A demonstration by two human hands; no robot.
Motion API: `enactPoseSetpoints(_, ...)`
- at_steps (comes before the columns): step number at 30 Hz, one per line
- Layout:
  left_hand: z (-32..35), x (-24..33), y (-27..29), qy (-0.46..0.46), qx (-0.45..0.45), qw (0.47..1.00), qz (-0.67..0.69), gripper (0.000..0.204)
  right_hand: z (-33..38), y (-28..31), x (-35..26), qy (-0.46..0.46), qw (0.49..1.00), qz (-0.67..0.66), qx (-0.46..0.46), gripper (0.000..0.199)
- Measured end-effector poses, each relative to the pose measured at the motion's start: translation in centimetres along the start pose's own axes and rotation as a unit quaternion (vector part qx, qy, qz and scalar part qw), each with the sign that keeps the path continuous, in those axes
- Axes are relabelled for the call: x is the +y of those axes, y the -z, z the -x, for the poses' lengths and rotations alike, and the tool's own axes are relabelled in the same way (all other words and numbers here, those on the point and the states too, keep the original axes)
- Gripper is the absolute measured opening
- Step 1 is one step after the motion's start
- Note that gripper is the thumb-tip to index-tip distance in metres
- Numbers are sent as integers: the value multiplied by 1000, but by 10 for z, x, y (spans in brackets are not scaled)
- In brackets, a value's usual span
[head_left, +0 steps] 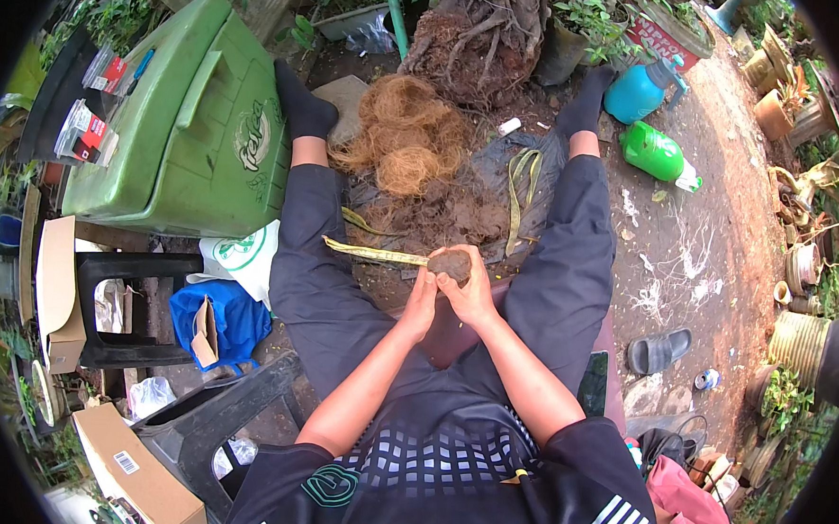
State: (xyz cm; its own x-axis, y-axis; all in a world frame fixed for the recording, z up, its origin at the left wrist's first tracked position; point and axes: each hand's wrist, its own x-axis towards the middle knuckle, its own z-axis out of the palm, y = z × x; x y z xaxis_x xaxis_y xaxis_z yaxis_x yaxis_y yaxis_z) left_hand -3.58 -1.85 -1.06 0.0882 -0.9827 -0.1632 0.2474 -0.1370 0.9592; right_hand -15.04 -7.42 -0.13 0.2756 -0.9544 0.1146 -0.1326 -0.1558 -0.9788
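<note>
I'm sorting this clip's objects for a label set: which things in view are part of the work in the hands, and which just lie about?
In use:
- soil ball, held by left hand and right hand
- yellow strip running from it
- coconut fibre heap
- loose soil pile

Lying about:
- green bin
- blue bottle
- green bottle
- sandal
- cardboard box

black jersey point(447, 463), white-striped sleeves | grey trousers point(323, 285) | black socks point(304, 109) | bare forearms

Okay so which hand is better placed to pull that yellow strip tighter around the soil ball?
Probably the left hand. The yellow strip runs out to the person's left from the soil ball, right past that hand's fingers. The right hand cups the ball from the other side, so it looks better suited to steadying it.
</note>
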Motion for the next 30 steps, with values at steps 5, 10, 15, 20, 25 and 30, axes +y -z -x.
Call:
enactPoseSetpoints(5,0,-3,-4,16,28,999,-23,57,1,-1,0,11,999,-39,28,46)
enactPoseSetpoints(10,-1,-6,-5,12,29,999,-12,54,-1,-2,2,15,996,-75,38,40)
enactPoseSetpoints(15,2,4,-13,44,33,998,31,56,-5,2,-15,27,998,-16,55,43)
enactPoseSetpoints(20,9,29,-14,67,20,988,139,57,-7,12,-64,68,993,80,52,48)
enactPoseSetpoints(25,19,56,-18,9,-28,986,161,58,-19,17,-108,184,975,111,54,35)
enactPoseSetpoints(30,26,75,-25,-30,-27,982,186,62,-20,13,-128,222,970,75,59,27)
